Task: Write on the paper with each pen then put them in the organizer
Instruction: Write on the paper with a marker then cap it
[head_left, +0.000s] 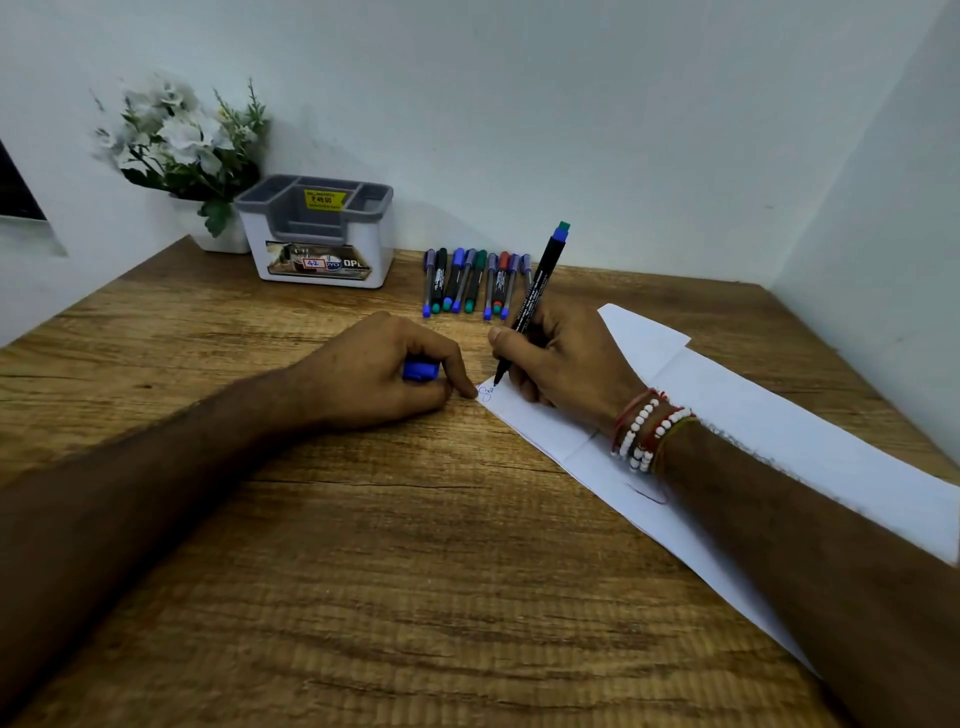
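Note:
My right hand grips a black pen with a blue and green end. Its tip touches the near left corner of the white paper, beside a few small blue marks. My left hand curls round a blue pen cap, and its fingertip presses the paper's corner. A row of several capped pens lies on the table behind my hands. The white and grey organizer stands at the back left, and no pens show in it.
A white pot of artificial flowers stands left of the organizer against the wall. The wooden table is bounded by walls at the back and right. A dark frame edge shows at far left.

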